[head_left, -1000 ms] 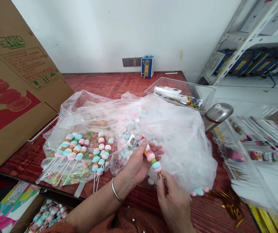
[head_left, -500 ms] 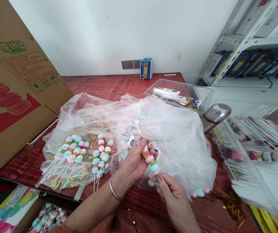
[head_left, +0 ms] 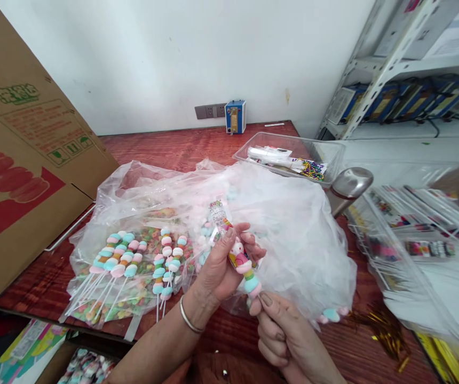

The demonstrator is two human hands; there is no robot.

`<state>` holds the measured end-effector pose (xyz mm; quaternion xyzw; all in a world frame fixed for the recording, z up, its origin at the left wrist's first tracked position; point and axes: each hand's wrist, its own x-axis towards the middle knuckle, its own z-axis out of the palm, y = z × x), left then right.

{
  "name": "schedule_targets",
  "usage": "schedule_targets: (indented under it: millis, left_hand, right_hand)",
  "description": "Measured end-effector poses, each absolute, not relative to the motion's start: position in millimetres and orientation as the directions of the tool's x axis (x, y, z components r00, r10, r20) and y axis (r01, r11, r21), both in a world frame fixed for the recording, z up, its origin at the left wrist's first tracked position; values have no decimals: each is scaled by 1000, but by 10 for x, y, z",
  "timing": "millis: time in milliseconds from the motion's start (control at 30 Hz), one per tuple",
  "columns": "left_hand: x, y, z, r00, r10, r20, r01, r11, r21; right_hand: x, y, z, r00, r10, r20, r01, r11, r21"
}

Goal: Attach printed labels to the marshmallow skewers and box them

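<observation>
My left hand [head_left: 223, 264] is closed around a printed clear wrapper [head_left: 218, 212] with a cartoon picture, its fingers curled loosely. The upper part of a marshmallow skewer [head_left: 252, 285] lies in that wrapper; pink, green, blue and pink pieces show below it. My right hand [head_left: 279, 330] pinches the skewer's lower end, and the stick is hidden by the fingers. Left of my hands, several finished marshmallow skewers [head_left: 119, 253] lie with white sticks toward me. More skewers [head_left: 167, 264] rest beside them on a clear bag of coloured gummy candy [head_left: 133, 288].
A large plastic bag [head_left: 293, 234] of marshmallows spreads behind my hands. Around stand a cardboard box [head_left: 25, 133], a clear tray [head_left: 249, 144], a steel flask [head_left: 351, 184] and a bin of white sticks [head_left: 421, 277]. Gold twist ties [head_left: 385, 330] lie at right.
The view has shifted slightly. My left fingers have loosened and spread a little, showing more of the printed wrapper. My right hand still pinches the skewer's lower end.
</observation>
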<state>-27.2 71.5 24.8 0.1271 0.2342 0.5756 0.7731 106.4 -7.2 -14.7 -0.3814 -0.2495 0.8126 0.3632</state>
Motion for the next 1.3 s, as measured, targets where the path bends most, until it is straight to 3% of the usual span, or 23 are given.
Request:
schedule_targets:
  millis: [33,100,167,200,267,333,367,433,500,533,600,667,800,867,933,1033,1100,1167,1233,1300]
  left_hand:
    - [-263,711,251,214,951,-224,-824,299,482]
    - [-234,710,251,157,953,-257,-821,271,503]
    - [-196,717,248,88,950,-301,-830,237,506]
    - [-174,721,249,60,944,-324,-835,225,502]
    - [-130,724,257,22,925,-378,-841,222,494]
    - [-88,714,270,-1,904,-427,-839,232,493]
    - [-69,703,274,-4,900,-435,-835,236,497]
    - [-42,667,268,11,911,-412,-827,240,509]
    - [-34,621,236,66,926,-371,-821,262,508]
    - [-38,598,211,116,925,-361,-815,297,498]
    - [-63,567,156,248,899,-361,-777,408,480]
    - [-103,567,112,316,884,-345,-731,458,506]
    - [-185,668,112,186,945,-268,-763,311,567]
    - [-208,736,138,160,950,-267,-787,286,546]
    - [-215,790,157,134,951,-280,-802,270,533]
    - [-212,836,150,84,936,-341,-795,270,544]
    - [-218,855,131,79,921,-381,-768,300,566]
    - [-229,869,113,74,913,-400,-736,321,596]
    - [-233,871,102,78,910,-407,-712,337,617]
    - [-210,846,95,89,912,-400,-707,341,619]
  right_hand:
    - [1054,-75,-152,-422,805,-417,-401,-579,-710]
    - [1033,-80,-184,-245,925,-291,-264,-353,-898]
    - [1024,-82,-229,-38,998,56,93,59,-994]
    - [1024,-85,-251,7,961,276,313,260,-913]
    - [1032,-90,-285,-44,797,602,658,476,-583]
    - [1041,-93,-293,-133,694,707,799,497,-338]
    - [1044,-92,-285,-136,692,709,812,488,-320]
    - [1046,-82,-249,-57,780,623,727,460,-510]
    - [1047,-62,-203,17,942,336,432,297,-852]
    - [1049,-51,-185,-4,991,136,220,134,-966]
    - [1056,-30,-172,-125,974,-191,-154,-209,-966]
    - [1069,-16,-188,-188,932,-309,-328,-356,-875]
    - [1087,-25,-219,-164,952,-259,-239,-293,-926]
    - [1093,-43,-222,-135,975,-179,-70,-190,-979]
    - [1108,-66,-242,-79,997,-12,180,3,-984]
    - [1155,-110,-315,-18,934,358,541,310,-782]
    - [1192,-143,-348,-36,884,466,609,390,-691]
    - [1219,-176,-339,-54,938,341,507,320,-801]
    - [1222,-201,-303,-85,994,64,283,86,-955]
    - [1194,-209,-272,-137,974,-182,49,-176,-983]
